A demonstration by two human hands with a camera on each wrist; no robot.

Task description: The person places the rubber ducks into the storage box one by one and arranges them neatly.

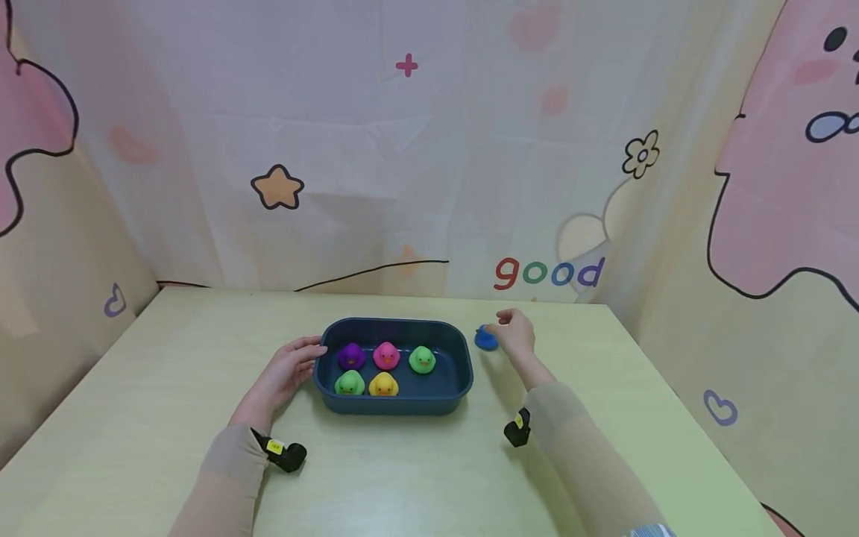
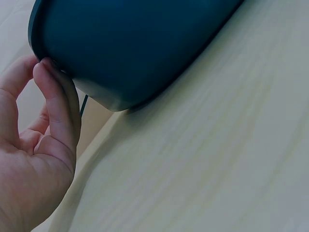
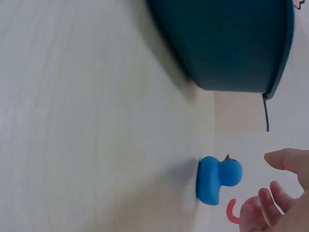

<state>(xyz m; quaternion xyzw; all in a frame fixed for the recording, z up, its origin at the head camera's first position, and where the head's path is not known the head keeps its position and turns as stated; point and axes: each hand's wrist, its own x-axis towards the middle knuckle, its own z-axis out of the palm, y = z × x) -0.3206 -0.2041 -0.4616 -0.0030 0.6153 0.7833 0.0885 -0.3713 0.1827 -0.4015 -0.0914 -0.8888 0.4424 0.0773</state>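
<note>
A dark blue tray [image 1: 416, 405] stands on the table, with my left hand [image 1: 290, 367] at its left end. In the left wrist view, the thumb and fingers [image 2: 55, 99] pinch the tray's rim. Inside are several small toy ducks: a purple duck [image 1: 352, 356], a pink duck [image 1: 386, 356], a yellow duck [image 1: 383, 384] and two green ducks, one at the right [image 1: 422, 360] and one at the front left [image 1: 350, 382]. Right of the tray, a blue toy duck [image 3: 212, 180] sits upright on the table. My right hand [image 1: 517, 337] hovers beside it, fingers parted and holding nothing.
The pale wooden table [image 1: 376, 477] reaches back to a printed cloth [image 1: 349, 149] hung behind and at both sides. Each sleeve has a black wrist camera, one on the left [image 1: 287, 456] and one on the right [image 1: 517, 429].
</note>
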